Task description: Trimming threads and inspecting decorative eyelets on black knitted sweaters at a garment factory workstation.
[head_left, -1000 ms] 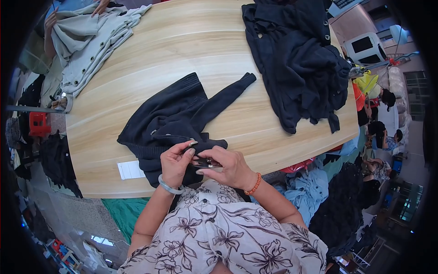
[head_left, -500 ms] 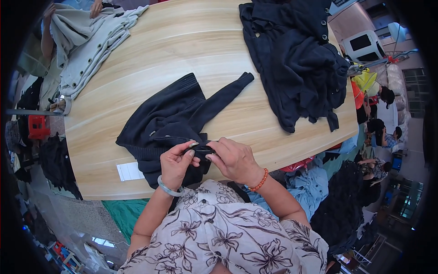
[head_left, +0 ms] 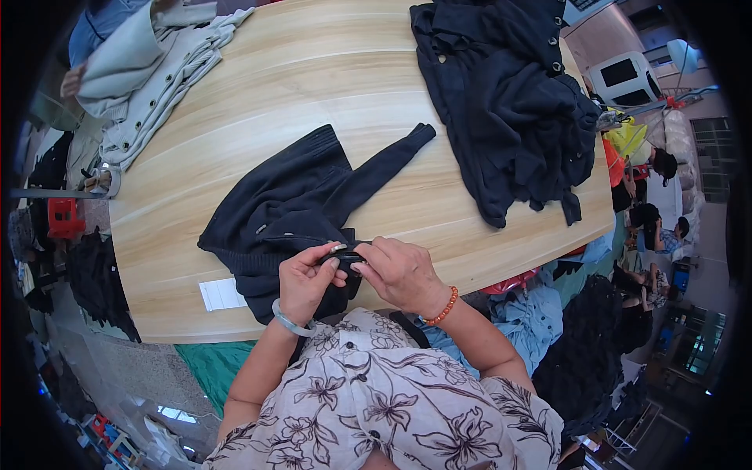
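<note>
Pinching at the near edge of the surface [head_left: 368, 86], both hands close together. Left hand [head_left: 306, 276]: thumb and forefinger clamped on the near part of the navy garment [head_left: 294, 211]. Right hand [head_left: 401, 272]: fingers together on a small dark piece [head_left: 352, 257] between the hands; cannot tell whether cloth or tool. Garment lies front and centre, one sleeve stretched toward the far right, its near part bunched under the wrists; the hands cover some of it. White paper [head_left: 222, 294] just left of it, partly under its edge. Dark pile [head_left: 517, 125] of buttoned knitwear takes up the right side, apart from the sleeve. Far left: pale cardigan [head_left: 160, 98], handled by a co-worker's hand [head_left: 73, 81], blurred. Beyond the left edge, red stool [head_left: 65, 218] and dark clothes [head_left: 98, 286]. Green cloth [head_left: 207, 370] below the near left edge. Blue clothes [head_left: 521, 325] and a black heap [head_left: 583, 352] crowd the right elbow.
</note>
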Available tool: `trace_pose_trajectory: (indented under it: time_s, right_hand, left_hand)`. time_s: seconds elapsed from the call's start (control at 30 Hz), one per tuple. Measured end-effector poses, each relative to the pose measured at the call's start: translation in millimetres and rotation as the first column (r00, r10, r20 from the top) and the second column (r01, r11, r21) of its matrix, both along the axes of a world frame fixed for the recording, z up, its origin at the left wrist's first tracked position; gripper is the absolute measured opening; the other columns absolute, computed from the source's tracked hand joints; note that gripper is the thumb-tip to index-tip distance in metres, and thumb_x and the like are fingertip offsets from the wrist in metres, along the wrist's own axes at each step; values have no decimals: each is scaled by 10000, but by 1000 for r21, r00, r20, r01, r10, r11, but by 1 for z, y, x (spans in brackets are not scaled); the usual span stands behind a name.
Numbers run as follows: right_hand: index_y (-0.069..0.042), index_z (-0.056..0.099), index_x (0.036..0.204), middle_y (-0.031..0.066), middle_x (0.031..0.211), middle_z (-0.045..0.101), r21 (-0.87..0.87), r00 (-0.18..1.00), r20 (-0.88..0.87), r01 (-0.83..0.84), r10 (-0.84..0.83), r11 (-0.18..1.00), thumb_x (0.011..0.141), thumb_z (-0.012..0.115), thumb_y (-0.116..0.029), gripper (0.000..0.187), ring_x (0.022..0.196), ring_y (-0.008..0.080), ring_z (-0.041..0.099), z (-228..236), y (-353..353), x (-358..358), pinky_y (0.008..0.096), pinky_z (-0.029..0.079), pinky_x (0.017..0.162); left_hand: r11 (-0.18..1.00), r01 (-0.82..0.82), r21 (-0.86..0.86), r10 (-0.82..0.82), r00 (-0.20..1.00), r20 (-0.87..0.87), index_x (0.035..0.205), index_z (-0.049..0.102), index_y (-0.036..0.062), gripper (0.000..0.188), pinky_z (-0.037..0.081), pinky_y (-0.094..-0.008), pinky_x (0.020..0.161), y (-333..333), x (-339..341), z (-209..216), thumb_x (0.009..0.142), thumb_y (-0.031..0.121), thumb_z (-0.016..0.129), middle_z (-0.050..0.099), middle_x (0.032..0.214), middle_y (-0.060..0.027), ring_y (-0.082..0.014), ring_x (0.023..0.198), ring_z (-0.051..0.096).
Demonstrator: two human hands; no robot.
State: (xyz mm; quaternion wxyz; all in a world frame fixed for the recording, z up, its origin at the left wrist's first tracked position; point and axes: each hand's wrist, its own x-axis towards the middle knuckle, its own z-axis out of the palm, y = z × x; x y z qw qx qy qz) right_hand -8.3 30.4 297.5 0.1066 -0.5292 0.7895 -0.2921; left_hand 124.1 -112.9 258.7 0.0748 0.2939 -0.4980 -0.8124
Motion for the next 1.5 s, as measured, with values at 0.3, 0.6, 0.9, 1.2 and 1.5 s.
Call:
trace_pose_trajectory:
  time_s: [0.3, 0.6, 0.9, 1.2, 1.5]
  right_hand:
    - [-83, 623, 1006, 74, 789, 583, -16, 998, 68, 9, -8, 1000, 854, 662, -216, 206, 690, 259, 618, -5, 5, -1, 354, 476, 576]
    - [-77, 631, 965, 70, 757, 583, -34, 998, 52, 21, -19, 999, 857, 662, -195, 163, 655, 256, 613, -13, 5, -2, 352, 470, 552]
    - [-76, 642, 968, 83, 761, 614, -95, 992, 117, 55, -44, 994, 842, 680, -156, 154, 662, 278, 615, -3, -4, -5, 367, 477, 570]
    - [-19, 630, 954, 72, 701, 609, -89, 772, 612, 285, -173, 954, 766, 793, -192, 303, 588, 133, 575, -25, -4, 6, 272, 470, 563]
    - [-35, 631, 907, 119, 772, 604, -143, 932, 356, -18, 68, 990, 744, 669, -40, 168, 634, 281, 623, -9, -28, 0, 340, 486, 571]
  left_hand:
    - [999, -12, 43, 11, 1000, 16, 1182, 596, -85, 283, 567, -217, 644, 3, 1, -1, 904, -40, 578, 673, 984, -107, -110, 733, 662]
    - [998, -17, 65, 15, 999, 31, 1166, 612, -71, 279, 566, -230, 638, 7, -1, -4, 890, -38, 600, 678, 926, -111, -130, 704, 664]
    - [994, -64, 85, 61, 998, 32, 1143, 631, -57, 254, 573, -260, 628, -4, -4, 2, 896, -31, 580, 691, 891, -123, -140, 686, 667]
    - [997, 75, 28, -72, 994, -86, 1161, 636, -30, 242, 533, -206, 644, 8, 1, -13, 965, 79, 546, 685, 893, -53, -81, 683, 637]
    - [998, 55, 11, -54, 995, -88, 1127, 641, -50, 218, 543, -224, 653, -6, 18, -17, 958, 56, 552, 674, 871, -53, -97, 712, 648]
